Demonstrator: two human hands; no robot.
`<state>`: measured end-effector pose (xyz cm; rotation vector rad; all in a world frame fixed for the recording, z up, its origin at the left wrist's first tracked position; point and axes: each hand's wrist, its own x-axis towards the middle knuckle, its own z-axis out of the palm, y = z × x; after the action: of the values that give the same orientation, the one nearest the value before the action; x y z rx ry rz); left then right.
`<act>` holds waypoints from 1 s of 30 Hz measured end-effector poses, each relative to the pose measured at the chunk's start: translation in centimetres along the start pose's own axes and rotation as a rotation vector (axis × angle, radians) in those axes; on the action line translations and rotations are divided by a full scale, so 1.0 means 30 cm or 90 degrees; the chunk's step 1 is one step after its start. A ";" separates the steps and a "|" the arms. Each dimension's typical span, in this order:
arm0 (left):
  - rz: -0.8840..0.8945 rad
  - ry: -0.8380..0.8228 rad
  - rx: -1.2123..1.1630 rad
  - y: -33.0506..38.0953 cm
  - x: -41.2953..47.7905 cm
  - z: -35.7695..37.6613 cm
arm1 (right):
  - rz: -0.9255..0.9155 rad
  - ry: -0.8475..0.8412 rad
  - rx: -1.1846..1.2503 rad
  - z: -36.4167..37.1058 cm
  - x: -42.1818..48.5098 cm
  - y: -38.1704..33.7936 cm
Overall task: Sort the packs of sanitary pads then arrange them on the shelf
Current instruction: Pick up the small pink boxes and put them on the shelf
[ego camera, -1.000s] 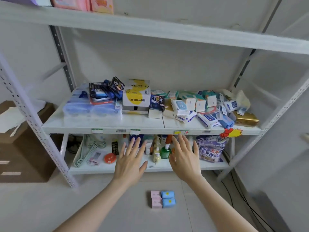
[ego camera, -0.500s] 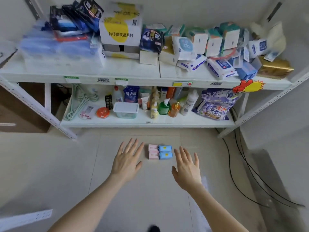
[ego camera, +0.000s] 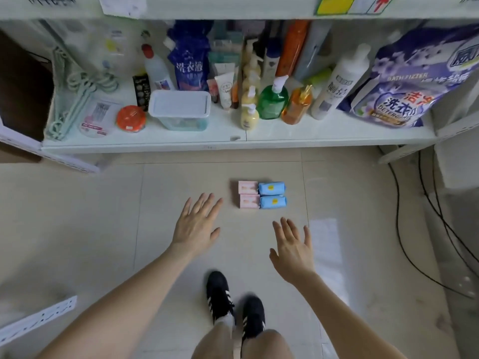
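Two pink packs of sanitary pads (ego camera: pixel 248 194) lie on the tiled floor, one behind the other, with two blue packs (ego camera: pixel 272 195) touching them on the right. My left hand (ego camera: pixel 196 225) hovers palm down just left of and nearer than the pink packs, fingers spread, holding nothing. My right hand (ego camera: pixel 293 249) is lower and to the right, below the blue packs, also spread and empty. Neither hand touches a pack. The white bottom shelf (ego camera: pixel 233 141) runs across the view behind the packs.
The bottom shelf carries a lidded plastic box (ego camera: pixel 180 110), several bottles such as a green one (ego camera: pixel 272 99), a detergent bag (ego camera: pixel 404 89) and hangers (ego camera: pixel 75 94). Black cables (ego camera: pixel 414 229) trail on the floor at right. My black shoes (ego camera: pixel 233 304) stand below the packs.
The view has tilted down from the middle shelf to the floor and bottom shelf. Both hands have dropped from shelf height toward the packs on the floor, still spread and empty.
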<state>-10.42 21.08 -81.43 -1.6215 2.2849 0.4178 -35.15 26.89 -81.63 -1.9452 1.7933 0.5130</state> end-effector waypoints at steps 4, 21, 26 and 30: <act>0.002 -0.010 0.003 -0.036 0.216 0.181 | -0.002 -0.008 0.000 0.139 0.225 0.040; 0.055 -0.021 0.027 -0.110 0.897 0.877 | -0.074 0.006 -0.048 0.693 0.935 0.089; 0.094 -0.030 0.027 -0.120 1.012 0.962 | -0.076 0.073 -0.099 0.767 1.022 0.081; 0.125 -0.023 0.007 -0.113 1.080 0.997 | -0.062 0.148 -0.110 0.809 1.054 0.079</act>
<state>-14.94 4.39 -122.13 -1.3772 2.4231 0.4746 -34.07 13.87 -119.37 -2.2803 1.8318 0.4371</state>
